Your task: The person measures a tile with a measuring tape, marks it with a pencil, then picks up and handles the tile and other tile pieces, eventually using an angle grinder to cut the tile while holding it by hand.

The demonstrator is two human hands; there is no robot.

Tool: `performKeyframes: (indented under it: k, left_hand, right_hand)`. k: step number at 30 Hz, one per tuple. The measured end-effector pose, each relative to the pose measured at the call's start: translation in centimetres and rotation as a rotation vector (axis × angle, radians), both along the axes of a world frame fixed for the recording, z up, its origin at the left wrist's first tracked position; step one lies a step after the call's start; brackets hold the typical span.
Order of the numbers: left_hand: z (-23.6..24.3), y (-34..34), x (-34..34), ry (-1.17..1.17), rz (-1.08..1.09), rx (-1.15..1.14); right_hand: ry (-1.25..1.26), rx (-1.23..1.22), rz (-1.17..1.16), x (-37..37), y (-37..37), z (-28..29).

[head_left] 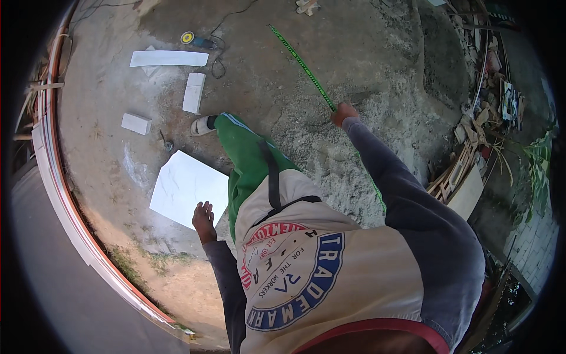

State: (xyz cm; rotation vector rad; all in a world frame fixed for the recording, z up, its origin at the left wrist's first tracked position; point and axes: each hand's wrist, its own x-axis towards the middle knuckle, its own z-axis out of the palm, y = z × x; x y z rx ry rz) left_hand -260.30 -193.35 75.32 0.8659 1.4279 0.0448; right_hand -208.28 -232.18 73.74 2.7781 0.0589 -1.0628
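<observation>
In my right hand [345, 113] I grip a bright green measuring tape [302, 66], fingers wrapped around it. One stretch of it points away over the rough ground; another hangs below my forearm, partly hidden by the sleeve. My left hand [204, 221] is over the near edge of a large white tile [186, 183], holding nothing, fingers loosely bent and a little apart. Whether it touches the tile I cannot tell. The tile lies on the ground beside my leg in green trousers [242, 144].
An angle grinder [200, 41] with a yellow disc and cord lies ahead, near a long white strip [169, 58]. Two white blocks [193, 92] [136, 123] and a small tool [167, 143] lie closer. Scrap wood [463, 162] is piled right; a raised edge [50, 138] curves along the left.
</observation>
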Motion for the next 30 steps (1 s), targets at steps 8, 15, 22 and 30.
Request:
performKeyframes:
  k: [8, 15, 22, 30]
  left_hand:
    - [-3.0, -5.8, -1.9, 0.145, -0.204, -0.021]
    - [-3.0, -6.7, 0.5, 0.124, 0.073, -0.067]
    - [-0.2, -8.1, 0.6, 0.031, -0.204, 0.110]
    - [9.2, -12.5, 6.4, 0.165, -0.179, 0.174]
  right_hand:
    - [0.165, -0.221, -0.115, -12.0, -14.4, -0.8]
    - [0.373, -0.011, -0.304, -16.7, -13.1, -2.4]
    - [0.217, 0.508, 0.223, -7.7, 5.7, 0.0]
    - [0.302, 0.497, 0.844, 0.2, 24.9, 11.1]
